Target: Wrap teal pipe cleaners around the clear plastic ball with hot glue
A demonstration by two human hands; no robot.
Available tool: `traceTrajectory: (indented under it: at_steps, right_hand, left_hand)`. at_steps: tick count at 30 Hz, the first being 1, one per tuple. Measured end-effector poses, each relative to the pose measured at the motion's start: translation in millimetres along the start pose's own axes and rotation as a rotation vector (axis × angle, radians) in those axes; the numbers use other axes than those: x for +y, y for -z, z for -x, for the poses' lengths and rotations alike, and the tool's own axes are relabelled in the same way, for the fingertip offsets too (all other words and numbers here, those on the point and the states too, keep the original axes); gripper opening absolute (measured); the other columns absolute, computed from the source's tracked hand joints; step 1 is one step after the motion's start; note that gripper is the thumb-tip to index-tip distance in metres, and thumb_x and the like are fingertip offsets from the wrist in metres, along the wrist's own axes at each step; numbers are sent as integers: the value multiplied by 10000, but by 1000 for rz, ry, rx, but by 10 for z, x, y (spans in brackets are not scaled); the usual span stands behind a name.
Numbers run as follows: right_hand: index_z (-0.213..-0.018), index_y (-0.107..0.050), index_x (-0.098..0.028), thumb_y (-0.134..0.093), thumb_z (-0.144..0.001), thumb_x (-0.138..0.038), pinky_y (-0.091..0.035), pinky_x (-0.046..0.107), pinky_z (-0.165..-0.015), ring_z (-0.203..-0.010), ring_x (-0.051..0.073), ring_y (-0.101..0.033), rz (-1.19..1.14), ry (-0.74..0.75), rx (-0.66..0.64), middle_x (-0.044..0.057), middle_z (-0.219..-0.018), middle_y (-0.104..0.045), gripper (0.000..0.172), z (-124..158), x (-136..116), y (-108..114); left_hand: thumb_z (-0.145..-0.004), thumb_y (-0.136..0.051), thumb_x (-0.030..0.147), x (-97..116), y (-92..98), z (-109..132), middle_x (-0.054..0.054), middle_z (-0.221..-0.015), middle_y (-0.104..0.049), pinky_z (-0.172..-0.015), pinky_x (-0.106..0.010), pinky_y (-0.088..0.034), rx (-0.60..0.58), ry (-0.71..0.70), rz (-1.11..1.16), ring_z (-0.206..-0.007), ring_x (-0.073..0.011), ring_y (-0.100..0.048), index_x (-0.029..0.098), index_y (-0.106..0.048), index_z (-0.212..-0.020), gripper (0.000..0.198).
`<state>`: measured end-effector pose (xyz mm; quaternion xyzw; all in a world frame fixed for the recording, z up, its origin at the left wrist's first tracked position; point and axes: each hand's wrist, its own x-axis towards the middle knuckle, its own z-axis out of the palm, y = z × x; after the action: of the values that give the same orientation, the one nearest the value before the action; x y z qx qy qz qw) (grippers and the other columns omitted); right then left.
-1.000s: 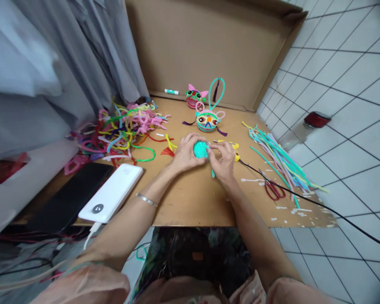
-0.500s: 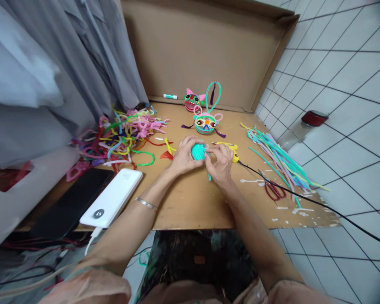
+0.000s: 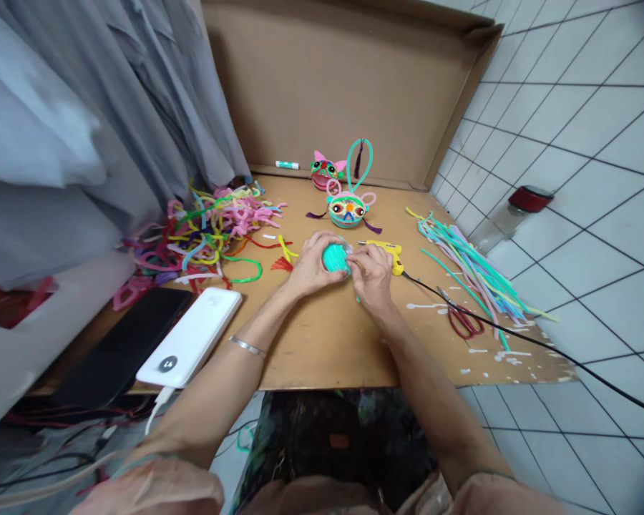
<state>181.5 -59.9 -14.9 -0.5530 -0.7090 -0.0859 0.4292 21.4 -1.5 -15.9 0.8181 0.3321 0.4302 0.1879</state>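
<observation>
A round turquoise piece (image 3: 335,258), its surface covered in rows of fuzzy pipe cleaner, rests in the curled fingers of my left hand (image 3: 312,262). A clear, shiny rim shows along its right side. My right hand (image 3: 372,275) pinches at that side, fingertips on the pipe cleaner strand; a short turquoise end (image 3: 358,299) pokes out below the hand. Just right of my right hand lies a yellow glue gun (image 3: 396,256). Beyond the hands stands a finished-looking lion-head figure (image 3: 348,209) with pink ear loops, and a red-and-pink one (image 3: 326,169) sits behind it.
Tangled pipe cleaners (image 3: 215,229) are heaped at left, with a white power bank (image 3: 193,336) and black phone (image 3: 129,343) nearer. At right are straight pipe cleaners (image 3: 466,265), red-handled scissors (image 3: 465,322) and a black cord (image 3: 515,335). A cardboard wall (image 3: 333,86) closes the back.
My right hand has shifted slightly against the turquoise piece, and less of the strand's end shows below it. My left hand keeps its hold. The camera view has moved a little.
</observation>
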Motion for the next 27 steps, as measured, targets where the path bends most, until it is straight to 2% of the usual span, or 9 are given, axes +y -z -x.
traceTrajectory:
  at_steps: [5, 11, 15, 22, 27]
  right_hand:
    - [-887, -727, -240, -551, -918, -199, -355, 375, -850, -945, 220, -561, 19, 55, 16, 43, -920, -658, 184, 4, -2, 6]
    - [-871, -721, -219, -542, -913, -216, -373, 369, -845, -923, 217, -568, -8, 112, 46, 49, -897, -660, 184, 9, -6, 22]
    - [-883, -731, -230, -547, -881, -221, -385, 379, -859, -938, 225, -576, -35, 87, 33, 49, -912, -662, 184, 8, -7, 24]
    - [-821, -736, -230, -495, -780, -101, -425, 384, -887, -936, 214, -600, -130, -23, -2, 41, -901, -659, 275, -12, 60, -38]
    - [-842, -729, -230, -515, -801, -128, -435, 387, -901, -941, 222, -598, -100, -52, 85, 46, -902, -659, 241, 8, 7, -41]
  left_hand:
    - [-674, -754, 305, 0, 28, -1, -95, -1282, -581, -1104, -450, -425, -12, -8, 6, -1261, -285, -532, 201, -595, -1174, 535]
    - [-850, -638, 413, 19, 17, 7, -102, -1237, -601, -1110, -456, -415, 36, 48, 98, -1249, -258, -537, 195, -630, -1127, 352]
    - [-851, -661, 445, 12, -5, 6, -94, -1230, -612, -1096, -449, -431, 70, 63, 122, -1222, -250, -558, 210, -643, -1094, 338]
    - [-838, -684, 436, -28, -12, 6, -93, -1206, -626, -1095, -463, -436, 78, 52, 159, -1231, -254, -562, 212, -663, -1079, 330]
    - [-814, -698, 406, -32, -18, 2, -94, -1225, -619, -1096, -460, -436, 79, 51, 153, -1236, -255, -560, 213, -663, -1075, 326]
